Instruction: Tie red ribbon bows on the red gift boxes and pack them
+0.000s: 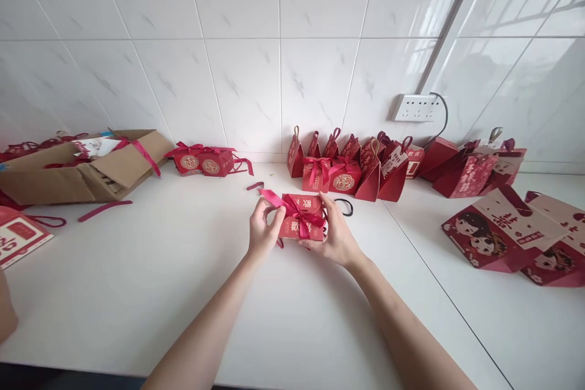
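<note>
A red gift box (295, 233) with gold characters lies in front of me, a shiny red ribbon (302, 218) tied in a bow across its top. At its left edge, my left hand (265, 225) pinches a loose end of the ribbon between thumb and fingers. Around the box's right side curls my right hand (337, 234), thumb below and fingers at the upper edge. The underside of the box is hidden. Close behind the box lie a black loop (348, 207) and a short dark red ribbon strip (255, 186).
An open cardboard carton (50, 186) with red items sits at the left. Two bowed red boxes (203, 161) stand by the wall. Several triangular red boxes (369, 169) are behind my hands. More boxes (487, 234) lie right. A socket strip (414, 108) is on the wall.
</note>
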Action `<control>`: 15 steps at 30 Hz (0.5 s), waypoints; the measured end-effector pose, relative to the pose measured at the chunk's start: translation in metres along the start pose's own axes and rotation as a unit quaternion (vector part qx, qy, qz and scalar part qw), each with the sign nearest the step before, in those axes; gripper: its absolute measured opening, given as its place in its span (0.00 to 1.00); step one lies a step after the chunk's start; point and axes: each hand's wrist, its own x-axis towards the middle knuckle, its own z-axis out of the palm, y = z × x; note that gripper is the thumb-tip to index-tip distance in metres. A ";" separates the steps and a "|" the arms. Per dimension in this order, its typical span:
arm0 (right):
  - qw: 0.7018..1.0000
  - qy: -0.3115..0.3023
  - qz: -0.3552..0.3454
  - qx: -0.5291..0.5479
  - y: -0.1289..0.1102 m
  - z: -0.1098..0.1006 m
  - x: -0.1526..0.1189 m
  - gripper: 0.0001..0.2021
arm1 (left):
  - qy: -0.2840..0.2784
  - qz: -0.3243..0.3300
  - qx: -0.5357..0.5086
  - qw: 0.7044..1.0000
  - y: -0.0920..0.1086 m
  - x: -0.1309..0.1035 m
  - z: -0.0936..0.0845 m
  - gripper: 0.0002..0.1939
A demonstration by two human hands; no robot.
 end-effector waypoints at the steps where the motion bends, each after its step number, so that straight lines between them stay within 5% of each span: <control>1: 1.000 0.010 -0.002 -0.007 0.001 0.001 0.000 0.49 | 0.000 -0.001 0.007 1.000 0.000 0.000 -0.001 0.10; 7: 0.993 0.089 0.022 -0.070 0.007 0.008 -0.002 0.46 | -0.039 -0.003 0.023 0.999 0.005 -0.003 -0.001 0.10; 11: 0.989 0.117 0.034 -0.086 0.008 0.011 -0.001 0.45 | -0.116 -0.014 0.040 0.992 0.010 -0.009 -0.001 0.11; 15: 0.989 0.118 0.052 -0.076 0.010 0.010 -0.001 0.45 | -0.211 -0.091 0.038 0.973 0.011 -0.013 0.001 0.10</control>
